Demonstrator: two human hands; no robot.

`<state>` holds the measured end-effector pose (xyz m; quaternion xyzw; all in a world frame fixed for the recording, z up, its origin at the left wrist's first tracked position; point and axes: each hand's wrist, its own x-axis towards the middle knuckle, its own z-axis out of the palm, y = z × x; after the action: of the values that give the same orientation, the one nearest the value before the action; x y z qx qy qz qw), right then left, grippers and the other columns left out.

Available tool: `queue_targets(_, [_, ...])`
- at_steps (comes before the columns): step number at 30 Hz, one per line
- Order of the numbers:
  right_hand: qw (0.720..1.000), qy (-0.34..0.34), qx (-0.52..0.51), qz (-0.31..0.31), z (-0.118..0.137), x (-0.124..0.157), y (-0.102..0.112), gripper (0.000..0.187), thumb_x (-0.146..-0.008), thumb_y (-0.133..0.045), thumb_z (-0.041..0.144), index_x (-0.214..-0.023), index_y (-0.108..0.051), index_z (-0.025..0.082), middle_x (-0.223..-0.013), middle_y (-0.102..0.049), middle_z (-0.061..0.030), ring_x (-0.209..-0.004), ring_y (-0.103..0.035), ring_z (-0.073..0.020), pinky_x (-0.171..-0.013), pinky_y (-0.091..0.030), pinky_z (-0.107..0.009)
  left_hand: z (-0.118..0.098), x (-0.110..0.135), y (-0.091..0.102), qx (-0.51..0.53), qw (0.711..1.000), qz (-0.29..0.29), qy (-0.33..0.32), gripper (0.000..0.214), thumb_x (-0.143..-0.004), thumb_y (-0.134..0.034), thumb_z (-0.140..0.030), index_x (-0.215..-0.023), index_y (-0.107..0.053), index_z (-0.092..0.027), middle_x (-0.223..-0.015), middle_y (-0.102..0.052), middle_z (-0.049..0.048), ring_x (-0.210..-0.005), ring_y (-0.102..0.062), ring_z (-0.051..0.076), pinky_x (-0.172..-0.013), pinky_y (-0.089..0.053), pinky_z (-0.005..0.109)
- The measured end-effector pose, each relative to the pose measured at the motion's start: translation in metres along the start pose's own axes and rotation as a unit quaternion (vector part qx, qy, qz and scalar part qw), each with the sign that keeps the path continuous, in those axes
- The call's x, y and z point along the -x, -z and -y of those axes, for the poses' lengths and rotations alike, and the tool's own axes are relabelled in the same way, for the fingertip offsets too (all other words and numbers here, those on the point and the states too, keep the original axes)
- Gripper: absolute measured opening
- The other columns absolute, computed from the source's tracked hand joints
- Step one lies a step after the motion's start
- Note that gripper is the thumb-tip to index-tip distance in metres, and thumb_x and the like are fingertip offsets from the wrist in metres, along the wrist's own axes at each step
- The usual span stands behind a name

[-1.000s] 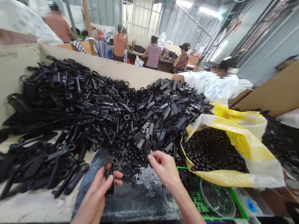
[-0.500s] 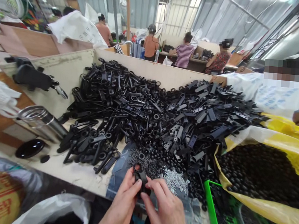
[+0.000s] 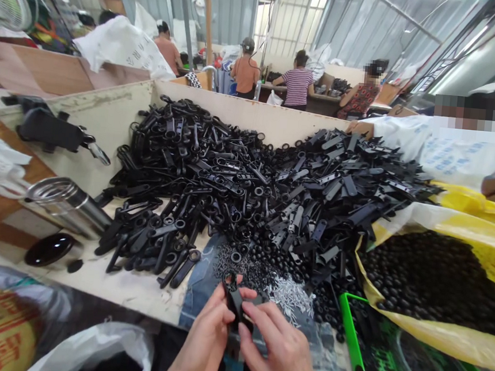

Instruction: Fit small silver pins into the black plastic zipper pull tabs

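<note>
My left hand [image 3: 204,343] and my right hand [image 3: 281,353] meet at the bottom centre, both pinched on one black plastic clip part [image 3: 234,300] with a ring at its top end. They hover over a dark mat [image 3: 204,288] strewn with small black rings [image 3: 261,270] and short silver pins [image 3: 292,296]. Just beyond lies a big heap of black plastic clip parts [image 3: 248,180] on the pale worktable [image 3: 104,280].
A yellow-and-white bag of small black beads [image 3: 429,282] lies at the right, with a green tray [image 3: 349,333] beside it. A steel flask [image 3: 70,204] and its black lid [image 3: 49,249] sit at the left. Across the table leans a person in white [image 3: 450,148]; others work behind.
One second ago my hands were apart, the left holding the black part alone. My right hand has joined it, and the view has swung left and down.
</note>
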<state>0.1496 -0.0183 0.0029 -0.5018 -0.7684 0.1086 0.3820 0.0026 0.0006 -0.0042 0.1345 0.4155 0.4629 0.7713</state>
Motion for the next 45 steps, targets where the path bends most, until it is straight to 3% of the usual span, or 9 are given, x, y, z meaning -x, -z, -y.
queue_targets(14, [1.000, 0.000, -0.002, -0.012, 0.004, 0.005, -0.009, 0.027, -0.100, -0.051, 0.018, -0.120, -0.068, 0.015, -0.101, -0.074, -0.0108, -0.086, -0.077, -0.0183, -0.073, -0.062, -0.022, 0.010, 0.003, -0.003, 0.016, 1.000, -0.003, 0.002, 0.041, -0.080, -0.073, -0.028, -0.121, -0.070, -0.022, -0.117, -0.075, 0.0071, -0.120, -0.062, 0.025, -0.107, -0.042, 0.037])
queue_targets(21, [0.993, -0.075, -0.090, 0.016, 0.000, 0.008, -0.006, 0.025, -0.100, -0.055, 0.021, -0.114, -0.075, 0.021, -0.101, -0.072, -0.0094, -0.092, -0.074, -0.0198, -0.075, -0.059, -0.024, 0.015, 0.000, 0.003, -0.034, 0.999, 0.004, -0.014, 0.045, -0.084, -0.077, -0.042, -0.122, -0.067, -0.019, -0.104, -0.074, 0.0088, -0.098, -0.068, 0.021, -0.081, -0.054, 0.028])
queue_targets(26, [0.935, -0.276, -0.217, 0.042, -0.015, -0.007, 0.006, 0.023, -0.091, -0.069, 0.041, -0.100, -0.077, 0.021, -0.075, -0.062, -0.0007, -0.063, -0.056, -0.0152, -0.056, -0.046, -0.025, 0.012, -0.001, 0.017, -0.213, 0.973, 0.069, -0.048, 0.076, -0.094, -0.059, -0.057, -0.155, -0.032, -0.022, -0.068, -0.064, -0.0014, -0.053, -0.053, 0.012, -0.046, -0.041, 0.020])
queue_targets(29, [0.879, -0.323, -0.335, 0.107, -0.019, -0.015, 0.001, 0.030, -0.080, -0.078, 0.048, -0.085, -0.075, 0.018, -0.068, -0.052, 0.0032, -0.060, -0.045, -0.0127, -0.054, -0.038, -0.024, -0.001, 0.010, 0.023, -0.327, 0.938, 0.109, -0.032, 0.081, -0.100, -0.048, -0.056, -0.162, -0.003, -0.031, -0.066, -0.059, -0.0052, -0.052, -0.048, 0.010, -0.049, -0.040, 0.020])
queue_targets(32, [0.828, -0.326, -0.435, 0.136, -0.014, -0.017, -0.008, 0.038, -0.079, -0.078, 0.053, -0.073, -0.067, 0.017, -0.068, -0.045, 0.0048, -0.060, -0.039, -0.0111, -0.054, -0.033, -0.023, -0.014, 0.022, 0.026, -0.398, 0.907, 0.130, -0.034, 0.080, -0.102, -0.047, -0.050, -0.161, 0.006, -0.039, -0.075, -0.062, -0.0050, -0.057, -0.051, 0.011, -0.058, -0.047, 0.023])
queue_targets(36, [0.854, -0.300, -0.413, 0.098, -0.002, -0.016, -0.019, 0.038, -0.083, -0.074, 0.050, -0.069, -0.062, 0.018, -0.069, -0.044, 0.0047, -0.060, -0.041, -0.0111, -0.054, -0.033, -0.023, -0.012, 0.026, 0.030, -0.321, 0.939, 0.096, -0.077, 0.068, -0.098, -0.057, -0.046, -0.157, -0.024, -0.034, -0.102, -0.072, 0.0029, -0.079, -0.067, 0.017, -0.081, -0.057, 0.032])
queue_targets(39, [0.867, -0.301, -0.393, 0.055, 0.005, -0.014, -0.030, 0.039, -0.084, -0.072, 0.050, -0.067, -0.056, 0.019, -0.069, -0.042, 0.0054, -0.059, -0.040, -0.0107, -0.052, -0.034, -0.022, -0.001, 0.021, 0.035, -0.313, 0.938, 0.019, -0.146, 0.043, -0.097, -0.057, -0.048, -0.133, -0.051, -0.025, -0.116, -0.072, 0.0100, -0.084, -0.070, 0.020, -0.075, -0.058, 0.031])
queue_targets(42, [0.856, -0.315, -0.408, 0.043, 0.005, -0.011, -0.040, 0.041, -0.086, -0.070, 0.053, -0.069, -0.053, 0.020, -0.069, -0.042, 0.0061, -0.058, -0.042, -0.0105, -0.052, -0.038, -0.022, 0.005, 0.019, 0.040, -0.383, 0.903, -0.009, -0.193, 0.037, -0.098, -0.054, -0.046, -0.127, -0.054, -0.024, -0.101, -0.074, 0.0072, -0.061, -0.062, 0.014, -0.056, -0.051, 0.023])
queue_targets(45, [0.835, -0.315, -0.441, 0.097, 0.001, -0.011, -0.041, 0.040, -0.085, -0.072, 0.054, -0.074, -0.054, 0.020, -0.068, -0.046, 0.0059, -0.059, -0.048, -0.0113, -0.054, -0.042, -0.022, 0.003, 0.020, 0.041, -0.362, 0.915, -0.001, -0.181, 0.055, -0.098, -0.056, -0.045, -0.145, -0.037, -0.026, -0.076, -0.067, -0.0016, -0.055, -0.056, 0.013, -0.048, -0.045, 0.020])
